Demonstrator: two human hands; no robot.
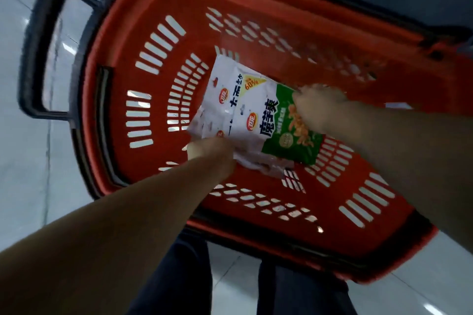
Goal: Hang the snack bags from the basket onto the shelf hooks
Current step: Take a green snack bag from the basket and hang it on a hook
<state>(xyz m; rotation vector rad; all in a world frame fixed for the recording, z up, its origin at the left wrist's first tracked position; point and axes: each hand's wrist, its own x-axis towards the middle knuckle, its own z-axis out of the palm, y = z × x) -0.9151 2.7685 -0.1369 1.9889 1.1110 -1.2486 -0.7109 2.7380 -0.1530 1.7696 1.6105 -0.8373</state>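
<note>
There is only one view, from a camera worn on the person's head. It looks steeply down, almost straight to the floor [30,186], and a little forward. It is close: the red basket [256,20] fills most of the picture, and both forearms come in from the lower edge toward the left hand [210,153] and the right hand [320,107]. The wide lens bends the basket rim, and the picture is turned sideways. The person's legs [179,276] show at the bottom.

Both forearms are bare with no sleeves, watch or rings showing, and below the red basket [256,20] dark navy trousers [179,276] cover both legs.
</note>
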